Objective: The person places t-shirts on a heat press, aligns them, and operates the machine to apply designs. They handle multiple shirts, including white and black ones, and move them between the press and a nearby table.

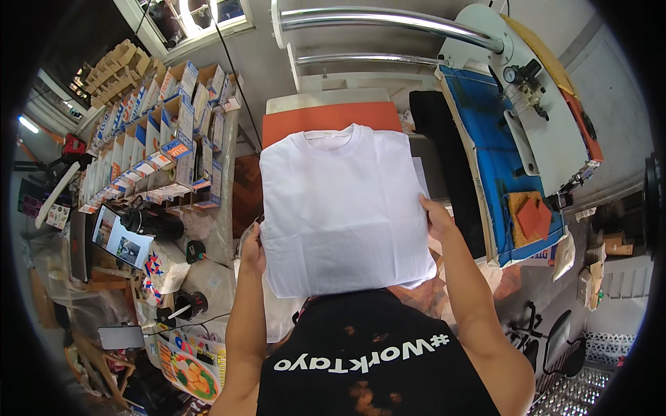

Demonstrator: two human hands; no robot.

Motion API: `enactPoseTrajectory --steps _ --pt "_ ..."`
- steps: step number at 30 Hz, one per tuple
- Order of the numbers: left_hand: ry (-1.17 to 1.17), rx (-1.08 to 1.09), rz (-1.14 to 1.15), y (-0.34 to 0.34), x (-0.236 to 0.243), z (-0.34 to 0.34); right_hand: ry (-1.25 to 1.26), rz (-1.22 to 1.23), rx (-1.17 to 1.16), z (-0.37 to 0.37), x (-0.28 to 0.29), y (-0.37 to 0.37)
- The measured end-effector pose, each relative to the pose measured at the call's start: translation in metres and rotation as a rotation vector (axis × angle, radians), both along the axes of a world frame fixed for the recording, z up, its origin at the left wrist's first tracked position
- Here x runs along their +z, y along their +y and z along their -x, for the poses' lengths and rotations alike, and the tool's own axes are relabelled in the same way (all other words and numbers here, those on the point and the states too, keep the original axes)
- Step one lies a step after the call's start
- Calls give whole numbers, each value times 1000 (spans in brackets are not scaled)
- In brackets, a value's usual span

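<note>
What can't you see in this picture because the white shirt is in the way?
- Head view: white T-shirt covers most of the orange platen.
- Left hand and right hand: fingers tucked behind the shirt's edges.
- Small boxes: contents too small to tell.

The white shirt is covering most of the orange pad, leaving only a strip bare at the far edge. The left hand and right hand are gripping the shirt's sides, so the near edge is taken up. Above the pad, the chrome bar is spanning the far side. On the right, the blue press plate is crowding close. On the left, stacked boxes are walling off the bench, with a narrow gap running beside the pad.
</note>
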State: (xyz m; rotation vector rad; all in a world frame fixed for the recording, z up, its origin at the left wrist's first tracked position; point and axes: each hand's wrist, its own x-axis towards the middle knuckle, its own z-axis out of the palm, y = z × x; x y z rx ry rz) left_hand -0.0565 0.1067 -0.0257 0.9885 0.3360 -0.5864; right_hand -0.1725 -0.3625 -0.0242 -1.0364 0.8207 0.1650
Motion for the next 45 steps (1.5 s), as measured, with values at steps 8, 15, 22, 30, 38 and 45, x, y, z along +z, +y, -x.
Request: enactPoseTrajectory --steps 8,15,22,30,38,45 --pt "-458 217 -737 36 -13 6 -170 225 -289 34 22 13" --pt "-515 114 -1020 57 -24 68 -2 448 -235 86 -5 16" --pt "-529 141 -928 49 -24 82 73 619 -280 116 -24 18" --pt "-306 52 -855 81 -53 84 8 1417 153 105 71 47" --pt "-414 0 -820 109 -76 49 529 2005 -100 152 153 -113" --pt "-671 -10 -982 69 -14 32 234 1398 -360 181 194 -123"
